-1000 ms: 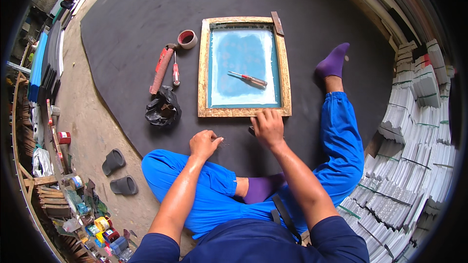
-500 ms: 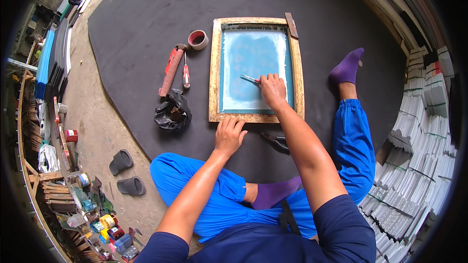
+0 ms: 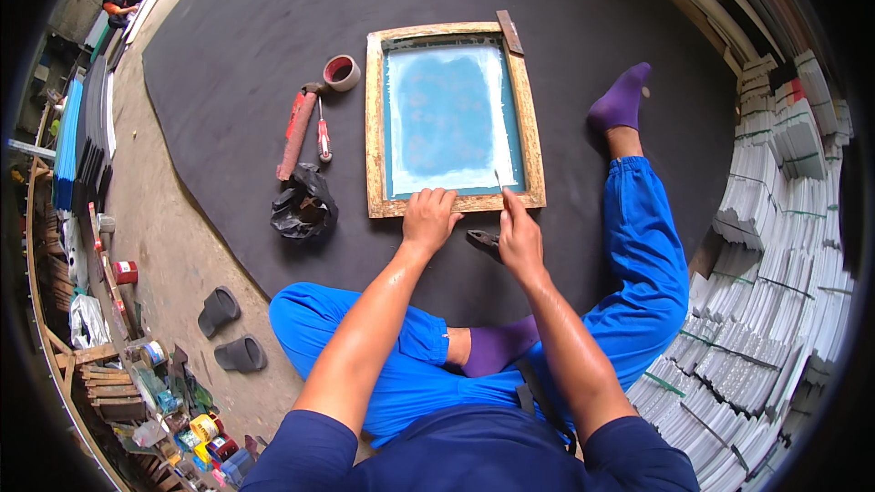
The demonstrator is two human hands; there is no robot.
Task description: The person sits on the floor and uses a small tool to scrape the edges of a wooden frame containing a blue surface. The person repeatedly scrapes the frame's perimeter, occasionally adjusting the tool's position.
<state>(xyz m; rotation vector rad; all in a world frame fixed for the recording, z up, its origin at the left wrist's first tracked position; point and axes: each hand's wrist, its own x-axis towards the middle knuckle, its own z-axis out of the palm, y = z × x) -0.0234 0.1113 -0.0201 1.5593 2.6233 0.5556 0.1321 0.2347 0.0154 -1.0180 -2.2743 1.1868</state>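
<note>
A wooden-framed screen point(image 3: 375, 128) lies flat before me, with a blue panel ringed by white. My left hand point(image 3: 430, 221) rests on its near bar, fingers stretched over the wood and thumb apart. Near the lower right corner, my right hand point(image 3: 520, 241) is closed on a slim pen-like tool point(image 3: 499, 180). Its thin tip points away over the white margin; my fingers hide most of it, so I cannot tell its exact kind. Pliers point(image 3: 481, 239) lie between my hands, partly covered by the right one. A flat brown strip point(image 3: 510, 33) sits across the frame's far right corner.
Left of the frame are a tape roll point(image 3: 342, 73), a red-handled hammer point(image 3: 296, 132), a screwdriver point(image 3: 324, 135) and a crumpled black bag point(image 3: 303, 205). Slippers point(image 3: 219, 310) lie farther left. Bundled white stacks point(image 3: 756, 292) line the right. Another person point(image 3: 118, 2) is far left.
My right hand has drawn the tool back from the middle of the panel to the near right corner. My left hand stays on the near bar. The whole view has shifted slightly.
</note>
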